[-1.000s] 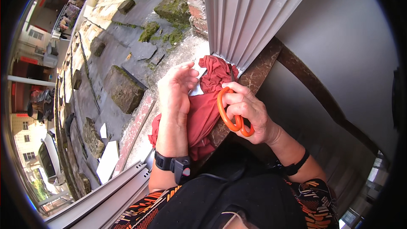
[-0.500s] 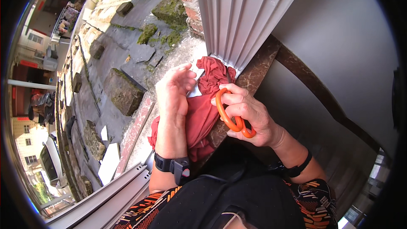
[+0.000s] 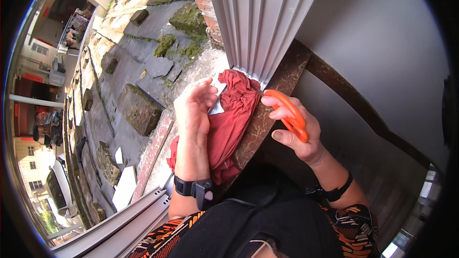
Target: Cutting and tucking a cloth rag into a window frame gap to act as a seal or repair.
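Behind red cloth [image 3: 229,124], scissor blades hidden; orange handles [image 3: 289,114].

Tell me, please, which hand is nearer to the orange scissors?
Right. The right hand grips the orange scissors; the left hand rests on the red cloth, apart from them.

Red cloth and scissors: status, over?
Left hand flat on red cloth, pinning it to the sill. Right hand grips orange-handled scissors, blades at cloth's bunched top. Grey window frame close above.
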`<act>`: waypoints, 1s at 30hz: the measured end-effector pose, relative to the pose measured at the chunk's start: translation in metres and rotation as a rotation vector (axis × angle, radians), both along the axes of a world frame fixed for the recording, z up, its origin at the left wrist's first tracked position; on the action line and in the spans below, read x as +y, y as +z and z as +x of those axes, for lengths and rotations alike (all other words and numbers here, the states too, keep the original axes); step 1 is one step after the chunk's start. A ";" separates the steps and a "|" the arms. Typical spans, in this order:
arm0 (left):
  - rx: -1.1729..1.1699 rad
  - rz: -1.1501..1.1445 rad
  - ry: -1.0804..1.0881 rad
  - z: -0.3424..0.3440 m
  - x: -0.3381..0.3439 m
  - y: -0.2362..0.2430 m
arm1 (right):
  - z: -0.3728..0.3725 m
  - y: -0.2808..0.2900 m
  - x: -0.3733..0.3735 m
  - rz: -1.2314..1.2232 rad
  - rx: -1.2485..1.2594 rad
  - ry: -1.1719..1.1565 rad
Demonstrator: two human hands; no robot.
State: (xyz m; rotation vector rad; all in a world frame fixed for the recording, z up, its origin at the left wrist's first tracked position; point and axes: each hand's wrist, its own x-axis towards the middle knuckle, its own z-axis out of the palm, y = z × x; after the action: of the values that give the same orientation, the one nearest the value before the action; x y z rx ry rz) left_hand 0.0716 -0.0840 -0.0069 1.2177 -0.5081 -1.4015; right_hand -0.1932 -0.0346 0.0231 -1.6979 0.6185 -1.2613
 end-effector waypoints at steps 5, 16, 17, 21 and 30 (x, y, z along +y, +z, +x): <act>0.015 -0.012 -0.013 -0.003 -0.002 -0.002 | 0.006 -0.006 0.008 -0.121 0.312 -0.134; 0.040 -0.001 -0.006 -0.002 -0.001 -0.001 | 0.010 -0.007 0.010 -0.401 0.596 -0.268; 0.033 -0.005 -0.007 -0.004 -0.001 0.001 | 0.007 -0.011 0.006 -0.403 0.519 -0.255; -0.016 -0.004 -0.005 -0.004 -0.004 -0.003 | 0.020 -0.009 0.003 -0.248 0.348 -0.242; -0.020 -0.011 -0.006 -0.002 -0.003 0.000 | 0.007 -0.021 0.013 -0.274 0.361 -0.190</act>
State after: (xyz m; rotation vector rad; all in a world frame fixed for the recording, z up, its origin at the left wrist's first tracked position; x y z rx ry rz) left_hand 0.0693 -0.0868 -0.0072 1.2233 -0.5335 -1.3914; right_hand -0.1857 -0.0217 0.0016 -2.1637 0.8676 -1.2208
